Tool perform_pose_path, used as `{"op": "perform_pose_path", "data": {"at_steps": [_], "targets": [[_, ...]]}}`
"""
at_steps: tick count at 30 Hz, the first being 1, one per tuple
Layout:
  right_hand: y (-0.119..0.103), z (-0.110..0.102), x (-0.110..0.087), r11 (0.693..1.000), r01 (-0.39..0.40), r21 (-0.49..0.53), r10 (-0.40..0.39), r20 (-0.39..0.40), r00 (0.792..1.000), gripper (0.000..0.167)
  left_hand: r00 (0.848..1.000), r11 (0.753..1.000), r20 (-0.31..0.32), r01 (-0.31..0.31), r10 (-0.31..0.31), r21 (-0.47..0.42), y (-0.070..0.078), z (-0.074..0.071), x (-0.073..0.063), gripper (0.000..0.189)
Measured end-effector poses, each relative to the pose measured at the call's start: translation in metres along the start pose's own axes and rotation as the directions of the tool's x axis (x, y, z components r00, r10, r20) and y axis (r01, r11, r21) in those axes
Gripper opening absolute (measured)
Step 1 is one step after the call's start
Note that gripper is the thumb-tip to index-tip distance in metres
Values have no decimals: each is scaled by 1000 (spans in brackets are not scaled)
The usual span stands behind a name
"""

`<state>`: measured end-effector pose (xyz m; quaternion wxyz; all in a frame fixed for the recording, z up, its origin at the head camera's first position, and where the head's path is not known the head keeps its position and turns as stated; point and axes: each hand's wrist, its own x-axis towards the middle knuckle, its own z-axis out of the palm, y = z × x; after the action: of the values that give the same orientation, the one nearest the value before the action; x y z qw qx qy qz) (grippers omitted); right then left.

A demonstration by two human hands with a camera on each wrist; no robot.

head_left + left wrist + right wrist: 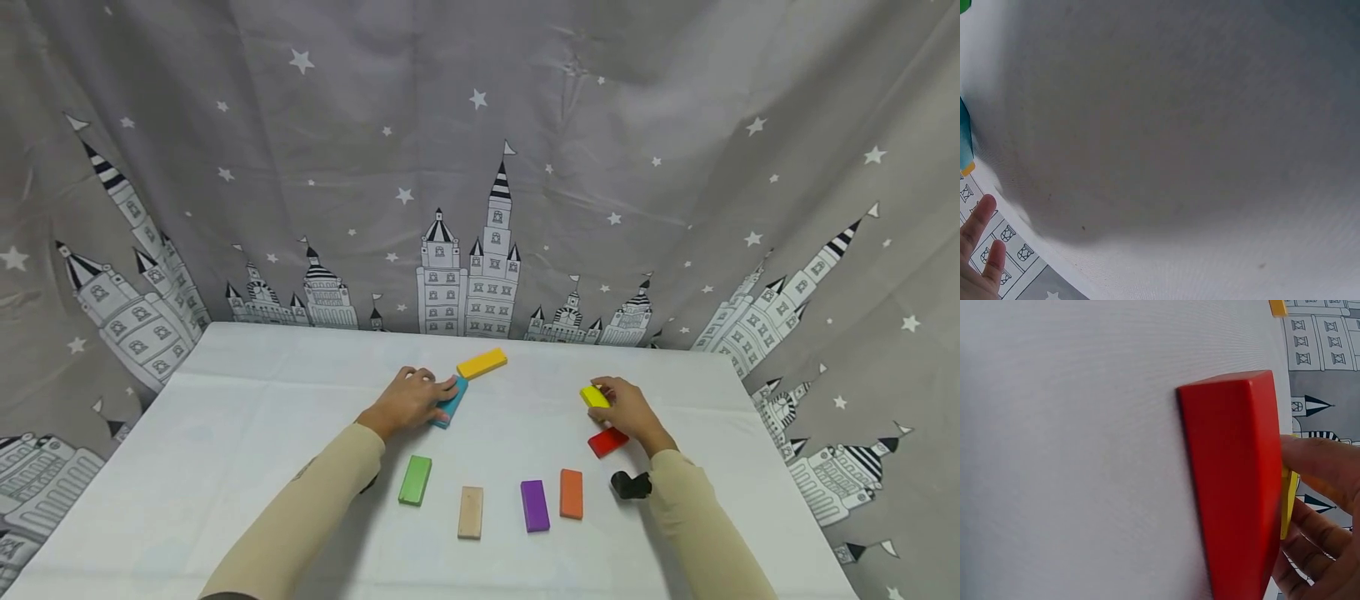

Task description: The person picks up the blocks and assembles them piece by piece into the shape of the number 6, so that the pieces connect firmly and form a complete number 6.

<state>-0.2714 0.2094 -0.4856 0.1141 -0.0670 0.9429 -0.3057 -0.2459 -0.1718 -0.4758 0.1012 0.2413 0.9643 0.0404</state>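
Note:
On the white tabletop my left hand (408, 402) holds a blue wooden block (455, 400) between thumb and index finger, its top face showing past the fingertips. The left wrist view catches only an edge of the blue block (965, 140) and two raised fingers (979, 225). Farther right, my right hand (628, 408) grips a bright yellow block (593, 396) by its sides. Just nearer than that hand lies a red block (608, 442). It looms large in the right wrist view, where the red block (1232, 469) partly hides the yellow block (1289, 509).
An amber block (482, 363) lies just beyond the blue one. Nearer the front are a green block (415, 480), a natural wood block (470, 512), a purple block (535, 506) and an orange block (571, 493). A grey castle-print curtain (570, 125) hangs behind the table.

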Motion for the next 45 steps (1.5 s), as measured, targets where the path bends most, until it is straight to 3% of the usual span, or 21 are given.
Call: {"op": "perform_pose_path", "data": {"at_steps": [12, 32, 45], "targets": [[-1, 3, 0, 997, -62, 40, 63, -24, 998, 48, 1000, 1000, 10, -5, 4, 16, 1, 0, 2, 67], [-46, 36, 6, 997, 76, 18, -76, 56, 995, 35, 1000, 1000, 1, 6, -6, 12, 1, 0, 0, 68], [-76, 49, 11, 971, 240, 0, -237, 141, 961, 32, 1000, 1000, -8, -17, 17, 21, 1, -3, -1, 64]]}}
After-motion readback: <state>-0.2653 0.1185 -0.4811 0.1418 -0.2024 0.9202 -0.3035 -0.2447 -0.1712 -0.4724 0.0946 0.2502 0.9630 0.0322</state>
